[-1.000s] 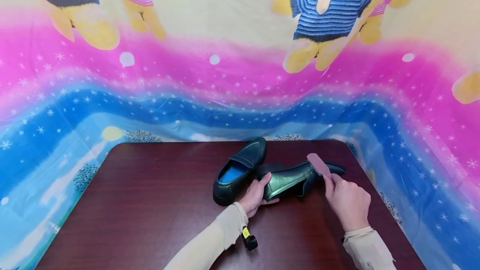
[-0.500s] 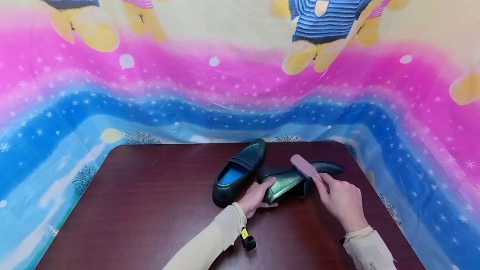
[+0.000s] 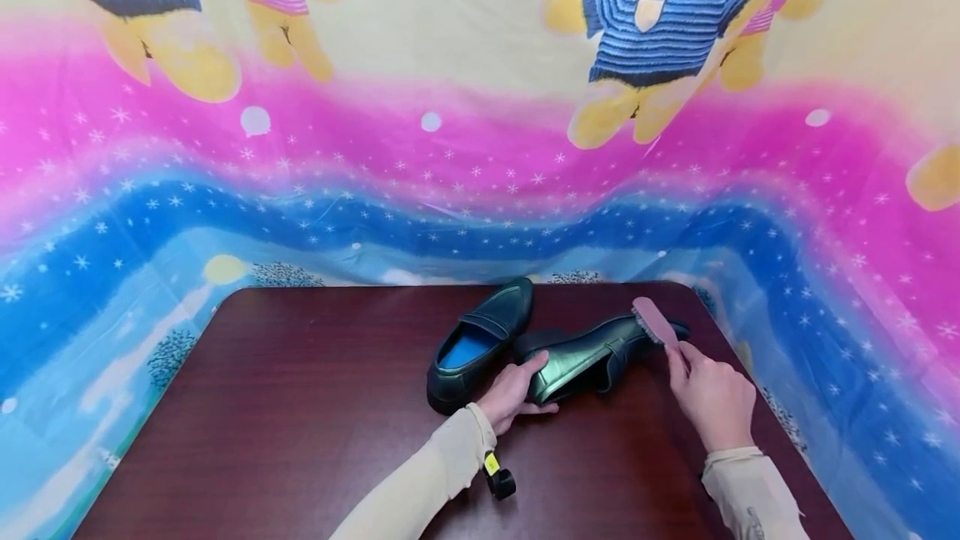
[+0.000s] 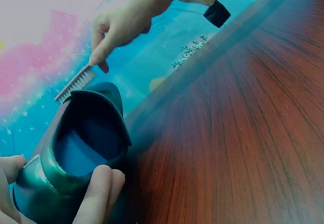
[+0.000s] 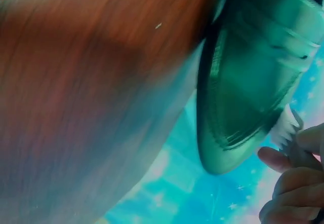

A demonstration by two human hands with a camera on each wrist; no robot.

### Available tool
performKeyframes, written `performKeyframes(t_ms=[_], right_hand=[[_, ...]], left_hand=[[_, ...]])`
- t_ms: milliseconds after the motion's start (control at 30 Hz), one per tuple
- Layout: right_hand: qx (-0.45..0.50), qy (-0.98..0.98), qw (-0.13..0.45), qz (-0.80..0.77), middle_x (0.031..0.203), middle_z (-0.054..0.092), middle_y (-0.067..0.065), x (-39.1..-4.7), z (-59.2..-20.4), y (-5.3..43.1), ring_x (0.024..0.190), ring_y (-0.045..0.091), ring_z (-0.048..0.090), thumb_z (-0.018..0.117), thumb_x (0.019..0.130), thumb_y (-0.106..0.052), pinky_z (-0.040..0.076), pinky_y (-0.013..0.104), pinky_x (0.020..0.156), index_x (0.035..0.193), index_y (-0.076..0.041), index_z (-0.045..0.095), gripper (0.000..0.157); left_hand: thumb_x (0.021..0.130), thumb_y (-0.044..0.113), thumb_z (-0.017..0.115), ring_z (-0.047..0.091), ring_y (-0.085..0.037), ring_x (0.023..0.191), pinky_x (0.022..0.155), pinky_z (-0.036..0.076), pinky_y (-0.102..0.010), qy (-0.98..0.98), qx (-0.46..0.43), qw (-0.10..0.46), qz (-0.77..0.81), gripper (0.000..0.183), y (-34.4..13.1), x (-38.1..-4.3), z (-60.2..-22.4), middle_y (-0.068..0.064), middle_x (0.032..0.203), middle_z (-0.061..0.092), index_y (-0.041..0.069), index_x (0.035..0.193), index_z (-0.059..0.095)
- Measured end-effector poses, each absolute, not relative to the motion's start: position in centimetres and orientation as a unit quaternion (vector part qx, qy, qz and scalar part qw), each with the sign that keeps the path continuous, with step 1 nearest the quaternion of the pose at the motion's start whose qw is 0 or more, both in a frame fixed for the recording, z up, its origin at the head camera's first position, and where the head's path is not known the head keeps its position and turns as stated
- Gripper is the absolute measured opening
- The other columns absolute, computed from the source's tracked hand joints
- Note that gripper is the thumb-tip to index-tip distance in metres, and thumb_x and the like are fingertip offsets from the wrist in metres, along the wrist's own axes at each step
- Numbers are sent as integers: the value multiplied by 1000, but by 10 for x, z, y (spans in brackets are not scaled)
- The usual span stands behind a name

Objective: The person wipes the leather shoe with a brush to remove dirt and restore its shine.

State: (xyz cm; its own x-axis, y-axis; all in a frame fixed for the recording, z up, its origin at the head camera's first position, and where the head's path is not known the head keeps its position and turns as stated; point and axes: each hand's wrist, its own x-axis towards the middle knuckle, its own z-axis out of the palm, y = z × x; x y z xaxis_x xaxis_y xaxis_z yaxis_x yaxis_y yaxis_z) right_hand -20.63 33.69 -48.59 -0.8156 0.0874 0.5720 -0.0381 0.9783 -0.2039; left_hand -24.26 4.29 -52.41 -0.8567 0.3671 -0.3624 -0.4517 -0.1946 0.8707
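My left hand (image 3: 513, 394) grips the heel end of a dark green leather loafer (image 3: 577, 361), which is tipped on its side with the toe toward the right. In the left wrist view, thumb and fingers hold the back of this loafer (image 4: 48, 183), and its blue insole shows. A small pink brush (image 3: 656, 323) with pale bristles is pinched by its handle in my right hand (image 3: 714, 401). The bristles touch the loafer's side near the toe in the left wrist view. From the right wrist, the loafer's toe (image 5: 248, 97) appears large, with the brush at its edge.
A second matching loafer (image 3: 480, 344) stands upright beside my left hand, toe toward the back. Both lie on a dark reddish-brown table (image 3: 300, 407). A printed cloth (image 3: 450, 157) with bears and snowflakes hangs behind the table.
The right hand swept the brush left along the loafer toward its middle, then back right to the toe. The left hand and the second loafer stay nearly still.
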Motion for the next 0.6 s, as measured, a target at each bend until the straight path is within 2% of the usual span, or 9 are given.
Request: performKeyframes(t_ms=[67,167,333,467,600], right_hand=[[-15,-950,291,107,46,44,2,-209,-487,339,40,22,38,66,100,-27,28,37,37,114,-5,73,27],[4,-956,268,116,49,46,2,-210,-488,336,43,23,45,62,103,-28,34,41,40,113,-4,67,26],[68,-963,229,128,52,41,-4,-210,-490,320,44,14,43,63,103,-26,36,36,42,106,-9,61,17],[70,-962,231,126,51,40,-4,-214,-490,319,43,14,41,67,101,-23,35,34,42,101,-10,61,14],[36,-966,228,120,51,45,2,-218,-494,335,44,24,46,64,102,-26,37,42,42,103,-9,60,17]], left_hand=[[99,55,63,76,-43,93,81,63,-46,585,-37,264,766,84,43,-242,-524,-22,139,52,-9,148,38],[99,59,60,75,-47,87,79,63,-44,598,-36,265,756,83,41,-241,-525,-23,133,55,-9,144,42],[100,60,58,76,-47,83,79,63,-44,605,-35,268,749,78,38,-242,-525,-23,115,61,-8,137,48],[99,61,58,76,-46,85,81,63,-44,603,-33,270,750,84,38,-245,-523,-25,128,57,-9,144,42],[100,59,58,76,-46,89,82,63,-43,596,-37,279,752,86,37,-247,-524,-24,144,51,-8,149,38]])
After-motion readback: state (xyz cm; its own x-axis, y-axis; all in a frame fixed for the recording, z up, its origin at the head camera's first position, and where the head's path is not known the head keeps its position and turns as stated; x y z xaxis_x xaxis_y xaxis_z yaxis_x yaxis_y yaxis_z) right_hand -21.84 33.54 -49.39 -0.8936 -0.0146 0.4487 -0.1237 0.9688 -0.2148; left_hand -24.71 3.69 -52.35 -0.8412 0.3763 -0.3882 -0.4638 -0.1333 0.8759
